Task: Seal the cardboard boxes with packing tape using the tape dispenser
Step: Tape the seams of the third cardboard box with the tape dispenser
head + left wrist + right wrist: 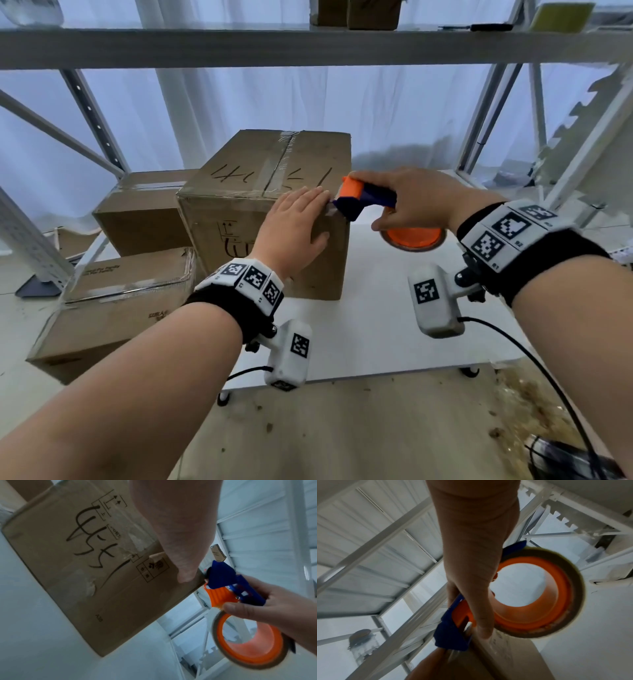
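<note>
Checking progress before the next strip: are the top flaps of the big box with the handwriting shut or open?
Shut. The big box has its top flaps lying flat, meeting at a centre seam with clear tape along it.

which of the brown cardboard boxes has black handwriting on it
The tall brown cardboard box under the left hand, standing on the white table. The two lower boxes to its left show no handwriting.

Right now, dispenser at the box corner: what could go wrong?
1. Left hand lies flat right beside the dispenser head; its fingers could meet the cutter.
2. The box is steadied only by that flat hand; a pull may slide it.
3. Old tape already wrinkles on top; new tape may crease.
</note>
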Demonstrator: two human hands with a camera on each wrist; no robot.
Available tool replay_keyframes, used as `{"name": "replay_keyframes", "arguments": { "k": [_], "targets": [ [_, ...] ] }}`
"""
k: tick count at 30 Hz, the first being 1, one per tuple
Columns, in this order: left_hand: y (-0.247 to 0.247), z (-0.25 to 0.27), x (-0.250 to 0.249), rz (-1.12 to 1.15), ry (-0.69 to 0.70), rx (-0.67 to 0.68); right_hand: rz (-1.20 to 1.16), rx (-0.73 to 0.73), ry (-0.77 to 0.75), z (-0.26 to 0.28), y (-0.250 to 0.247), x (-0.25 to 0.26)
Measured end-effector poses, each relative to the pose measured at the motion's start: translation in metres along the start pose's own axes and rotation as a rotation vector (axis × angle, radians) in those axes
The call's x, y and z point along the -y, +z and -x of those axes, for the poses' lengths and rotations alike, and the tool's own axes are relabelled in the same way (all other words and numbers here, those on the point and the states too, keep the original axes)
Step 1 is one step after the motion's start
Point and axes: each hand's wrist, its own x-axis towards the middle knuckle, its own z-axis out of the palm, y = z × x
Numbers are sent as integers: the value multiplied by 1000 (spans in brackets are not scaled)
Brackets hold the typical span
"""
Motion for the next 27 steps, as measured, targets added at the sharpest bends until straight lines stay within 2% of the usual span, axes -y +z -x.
{"name": "replay_keyframes", "arguments": {
  "k": [9,16,23,27],
  "targets": [
    [3,6,0,-76,3,-11,7,-62,-58,13,-2,-10],
    [5,5,-7,-60,-36,-20,95,-60,-7,28,-10,-19],
    [4,0,-24,-231,-56,68,102,-67,25,24,-4,-18],
    [4,-3,-30,-224,-75,87,102,-58,30,22,-1,-20]
  ]
}}
